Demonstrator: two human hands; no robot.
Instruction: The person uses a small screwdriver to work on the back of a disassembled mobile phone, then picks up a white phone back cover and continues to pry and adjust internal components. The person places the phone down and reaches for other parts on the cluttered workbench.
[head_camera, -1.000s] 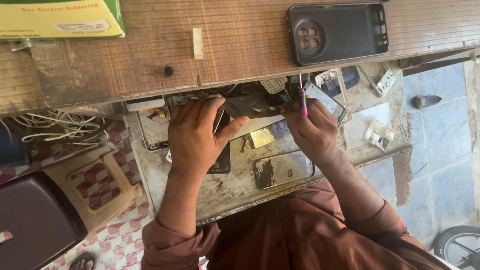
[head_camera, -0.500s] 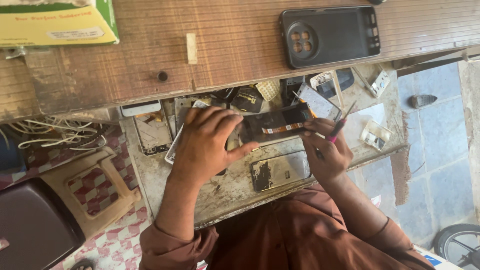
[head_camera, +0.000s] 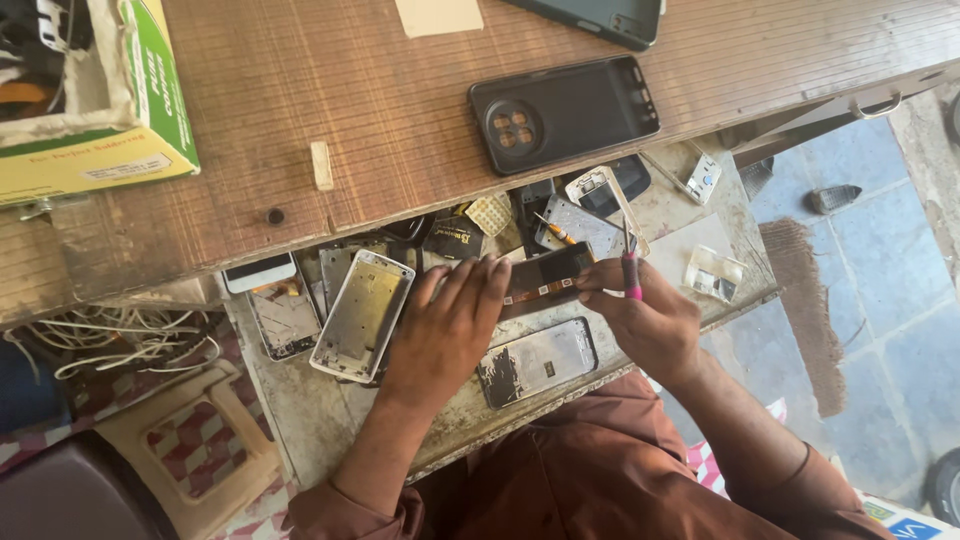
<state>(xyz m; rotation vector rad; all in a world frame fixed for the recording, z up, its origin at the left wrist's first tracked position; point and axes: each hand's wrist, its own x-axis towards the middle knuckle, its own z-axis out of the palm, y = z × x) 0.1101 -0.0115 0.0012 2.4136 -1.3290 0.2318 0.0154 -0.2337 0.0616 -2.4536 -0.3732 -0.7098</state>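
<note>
Wood grain runs across the upper bench (head_camera: 400, 110), a brown slatted top carrying a black phone back cover (head_camera: 563, 110), a green and yellow cardboard box (head_camera: 95, 100) at its left end, a second dark cover (head_camera: 600, 15) at the top edge and a small pale block (head_camera: 321, 165). Below it we see a lower, worn grey shelf (head_camera: 330, 420) crowded with stripped phone frames; a white-rimmed frame (head_camera: 362, 315) lies just left of our left hand (head_camera: 447, 330), and a scuffed metal frame (head_camera: 537, 362) lies between our wrists. Our left hand rests flat, fingers together, their tips pressing the end of a dark phone circuit board (head_camera: 545, 280). Our right hand (head_camera: 650, 325) pinches the board's other end while its grip is closed around a pink-handled tool (head_camera: 631, 272) standing upright. The board sits just above the shelf, between both hands. At the left, tangled white wires (head_camera: 110, 345) hang over a beige plastic stool (head_camera: 190, 440). At the right lies a blue-grey tiled floor (head_camera: 880, 300).
</note>
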